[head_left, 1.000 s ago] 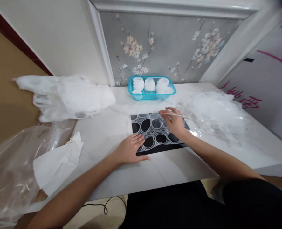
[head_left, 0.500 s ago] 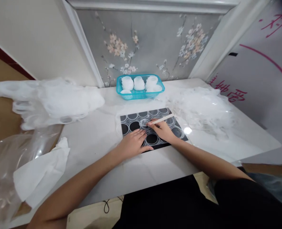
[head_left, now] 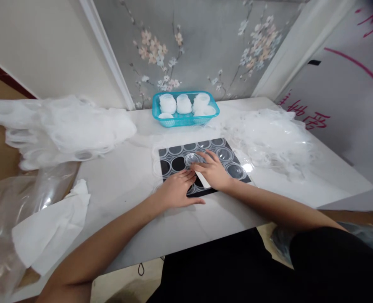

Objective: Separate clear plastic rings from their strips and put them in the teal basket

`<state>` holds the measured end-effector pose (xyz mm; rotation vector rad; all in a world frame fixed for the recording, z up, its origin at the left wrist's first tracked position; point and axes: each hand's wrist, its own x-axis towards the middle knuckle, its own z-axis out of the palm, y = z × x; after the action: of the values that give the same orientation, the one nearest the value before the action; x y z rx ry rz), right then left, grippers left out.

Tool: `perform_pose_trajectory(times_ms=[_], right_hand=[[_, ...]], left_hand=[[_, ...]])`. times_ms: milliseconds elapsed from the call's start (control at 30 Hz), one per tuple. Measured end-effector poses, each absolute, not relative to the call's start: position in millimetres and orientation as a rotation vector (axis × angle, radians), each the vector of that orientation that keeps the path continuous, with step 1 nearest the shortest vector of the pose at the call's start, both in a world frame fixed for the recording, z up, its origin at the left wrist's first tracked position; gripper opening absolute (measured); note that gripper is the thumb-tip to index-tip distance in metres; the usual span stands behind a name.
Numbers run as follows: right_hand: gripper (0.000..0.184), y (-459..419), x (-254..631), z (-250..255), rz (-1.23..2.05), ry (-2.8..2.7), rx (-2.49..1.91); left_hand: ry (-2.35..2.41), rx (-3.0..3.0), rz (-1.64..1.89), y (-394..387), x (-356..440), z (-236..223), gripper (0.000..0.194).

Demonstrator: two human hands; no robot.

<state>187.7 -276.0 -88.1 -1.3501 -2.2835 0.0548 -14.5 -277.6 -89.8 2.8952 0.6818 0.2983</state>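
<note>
A clear plastic sheet with rows of round shapes lies over a black mat (head_left: 173, 164) on the white table. My left hand (head_left: 177, 189) rests flat on the near left part of the sheet, fingers together and thumb stretched to the right. In my right hand (head_left: 214, 170) is a white flat strip (head_left: 202, 179), its lower end pointing toward me. The right fingers are at a clear round piece (head_left: 192, 159) near the middle of the sheet; whether it is loose from the sheet I cannot tell.
Behind the mat stands a blue basket (head_left: 186, 122) with several white stacks of round pieces. A pile of whitish ringed plastic (head_left: 91, 130) covers the left side, and clear plastic scraps (head_left: 274, 139) lie at right. White paper (head_left: 52, 227) hangs by the left edge.
The white strip has swung from pointing up and right to pointing down toward me in my right hand. My left hand stays in nearly the same place. The view has tilted slightly.
</note>
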Motion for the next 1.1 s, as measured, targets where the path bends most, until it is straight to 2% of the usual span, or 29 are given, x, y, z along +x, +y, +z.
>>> perform_pose_trajectory(times_ms=[100, 167, 300, 400, 500, 667, 800, 867, 967, 1033, 1100], right_hand=[[0.022, -249, 207, -68, -0.141, -1.960, -1.539], [0.023, -239, 223, -61, -0.155, -1.652, -1.583], [0.031, -259, 241, -76, 0.309, -1.703, -1.450], [0.034, -280, 241, -98, 0.551, -1.702, -1.491], [0.034, -286, 241, -109, 0.607, -1.653, -1.505], [0.031, -289, 239, -113, 0.534, -1.702, -1.507], [0.021, -285, 240, -101, 0.210, -2.010, -1.511], [0.021, -271, 249, -88, 0.029, -2.059, -1.537], [0.025, -251, 271, -72, -0.197, -1.642, -1.709], [0.028, -251, 283, -69, -0.109, -1.576, -1.678], [0.032, -263, 289, -76, 0.139, -1.632, -1.611]], left_hand=[[0.723, 2.872, 0.244, -277, -16, -84, 0.089], [0.729, 2.854, 0.232, -276, -16, -77, 0.083], [0.758, 2.804, 0.362, -270, -5, -66, 0.067], [0.671, 2.890, 0.394, -267, 15, -67, 0.071], [0.574, 2.967, 0.321, -268, 34, -74, 0.075], [0.617, 2.980, 0.284, -271, 45, -85, 0.074], [0.622, 2.926, 0.220, -272, 41, -86, 0.088], [0.626, 2.903, 0.192, -272, 39, -83, 0.093], [0.637, 2.874, 0.161, -269, 40, -74, 0.086], [0.669, 2.846, 0.184, -265, 47, -67, 0.076], [0.689, 2.835, 0.249, -262, 58, -62, 0.071]])
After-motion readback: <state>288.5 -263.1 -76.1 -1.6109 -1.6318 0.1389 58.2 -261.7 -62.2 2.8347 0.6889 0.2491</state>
